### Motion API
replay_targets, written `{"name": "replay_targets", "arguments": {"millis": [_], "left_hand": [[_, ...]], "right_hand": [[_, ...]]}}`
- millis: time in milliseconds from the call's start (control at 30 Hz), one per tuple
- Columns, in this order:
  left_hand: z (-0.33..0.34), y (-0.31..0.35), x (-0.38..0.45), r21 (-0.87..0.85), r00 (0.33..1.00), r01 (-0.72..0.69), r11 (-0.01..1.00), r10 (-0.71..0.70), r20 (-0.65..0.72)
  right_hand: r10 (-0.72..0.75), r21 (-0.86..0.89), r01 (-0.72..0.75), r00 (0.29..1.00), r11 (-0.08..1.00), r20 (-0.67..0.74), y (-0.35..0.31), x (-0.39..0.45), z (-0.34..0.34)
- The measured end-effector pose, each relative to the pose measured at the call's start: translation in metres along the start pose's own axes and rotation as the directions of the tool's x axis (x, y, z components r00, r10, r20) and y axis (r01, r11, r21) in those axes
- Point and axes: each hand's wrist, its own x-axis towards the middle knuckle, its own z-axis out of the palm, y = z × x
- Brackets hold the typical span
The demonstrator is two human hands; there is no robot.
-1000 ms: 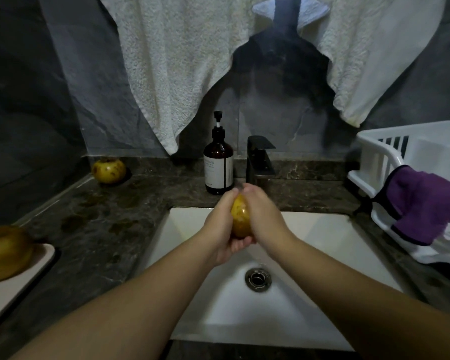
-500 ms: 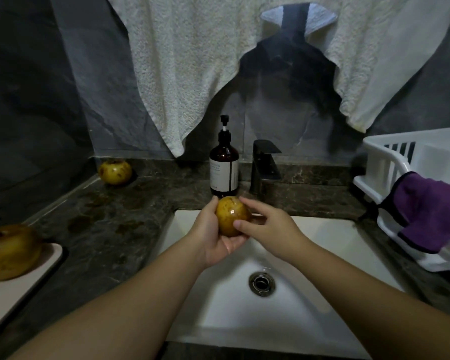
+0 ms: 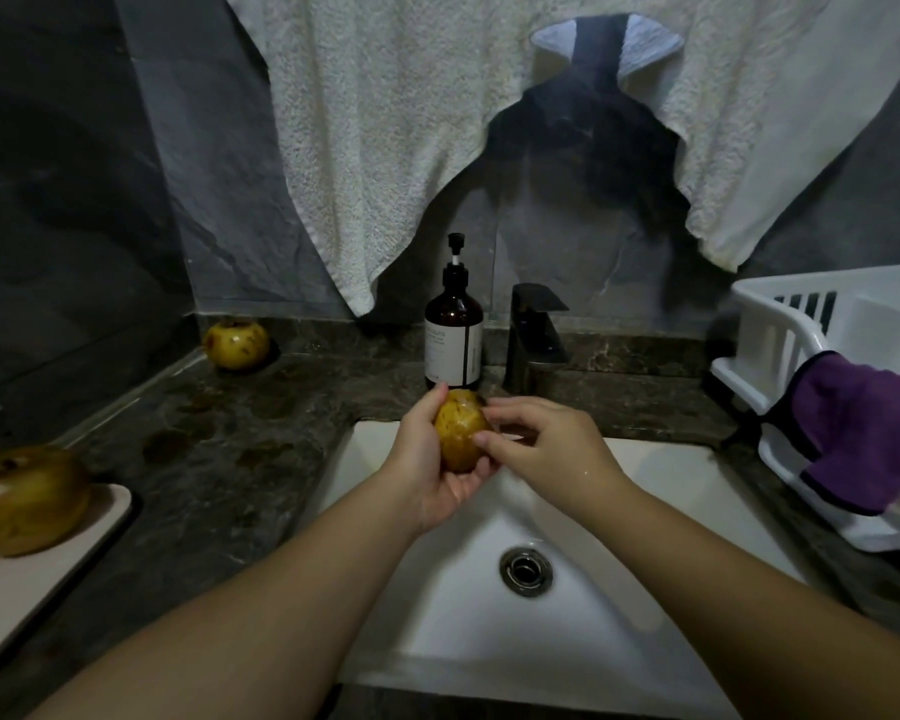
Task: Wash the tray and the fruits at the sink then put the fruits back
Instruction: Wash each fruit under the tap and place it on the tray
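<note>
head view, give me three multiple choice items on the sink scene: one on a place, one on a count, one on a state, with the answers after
1. Where does the soap bottle stand?
A. in the dish rack
B. on the counter left of the faucet
C. on the tray

2. How many fruits are in view?
A. one
B. two
C. three

3. How is the held fruit carried?
A. cupped in the left hand over the sink, right hand fingers on it
B. lying by the drain
C. resting on the purple cloth

Answers: 1 B, the bottle stands beside the faucet behind the basin. 2 C, one in the hands, one in the back corner, one on the tray. 3 A, the left palm wraps it while right fingertips touch its side.
</note>
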Motion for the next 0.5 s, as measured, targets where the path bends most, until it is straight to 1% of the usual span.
{"name": "replay_targets", "arguments": {"millis": [67,133,200,267,300,333,433,500], "left_hand": [[0.000,0.001,-0.001,-0.024,1.000,-0.012,1.000,0.012,-0.005],[0.000,0.001,-0.002,-0.022,1.000,-0.012,1.000,0.012,0.003],[0.000,0.001,-0.001,0.065,1.000,0.002,0.998,-0.001,-0.019],[-0.001,0.001,-0.001,0.150,0.999,0.029,0.988,-0.026,-0.026],[-0.001,0.001,-0.001,0.177,0.999,0.041,0.983,-0.037,-0.028],[0.000,0.000,-0.001,0.203,0.999,0.048,0.978,-0.043,-0.032],[0.002,-0.003,-0.002,0.261,0.998,0.050,0.964,-0.041,-0.043],[0.005,-0.004,-0.003,0.282,0.999,0.040,0.959,-0.031,-0.036]], "right_hand": [[-0.015,-0.014,0.016,0.999,1.000,0.051,0.000,-0.001,0.001],[0.022,0.030,-0.026,0.991,0.999,0.136,-0.001,-0.002,0.004],[0.115,0.187,-0.150,0.976,0.971,0.186,-0.001,-0.001,0.005],[0.226,0.356,-0.272,0.960,0.894,0.166,-0.002,0.001,0.001],[0.254,0.406,-0.298,0.954,0.864,0.159,-0.001,0.001,-0.002],[0.262,0.430,-0.309,0.950,0.848,0.167,0.001,0.001,-0.004],[0.252,0.434,-0.329,0.941,0.839,0.225,0.002,-0.001,-0.004],[0.280,0.446,-0.337,0.941,0.829,0.191,0.000,0.000,-0.002]]}}
